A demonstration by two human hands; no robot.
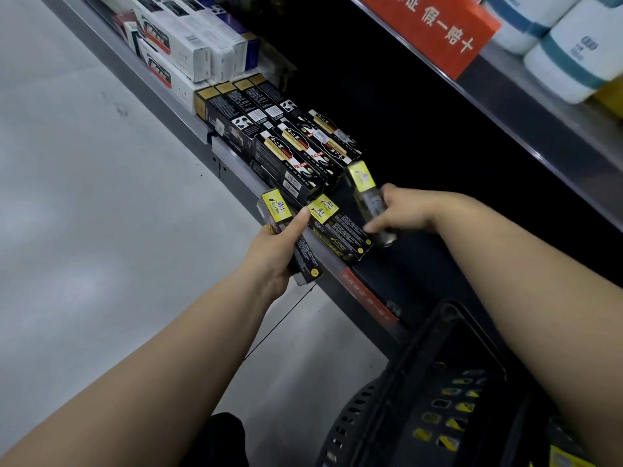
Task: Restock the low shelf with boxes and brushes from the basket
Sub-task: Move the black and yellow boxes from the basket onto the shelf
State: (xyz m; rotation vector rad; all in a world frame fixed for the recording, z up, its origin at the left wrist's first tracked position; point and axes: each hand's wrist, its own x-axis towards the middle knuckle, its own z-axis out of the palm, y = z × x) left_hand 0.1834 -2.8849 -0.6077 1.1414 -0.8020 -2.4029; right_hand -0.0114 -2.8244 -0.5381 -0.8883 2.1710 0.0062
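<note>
While the low shelf (421, 264) fills, both hands hold stock.
Left hand (269, 254) curls fingers round a box (274, 207) at its edge; right hand (404, 210) grips a brush pack (362, 178) on it. Set each flush against the row (303, 156).

I can read the white characters "假一赔十" on the orange-red sign (435, 32). The yellow label on the black box (337, 227) carries blue characters that look like "爵士". The finer print and barcodes there are too blurred for me to read.
</note>
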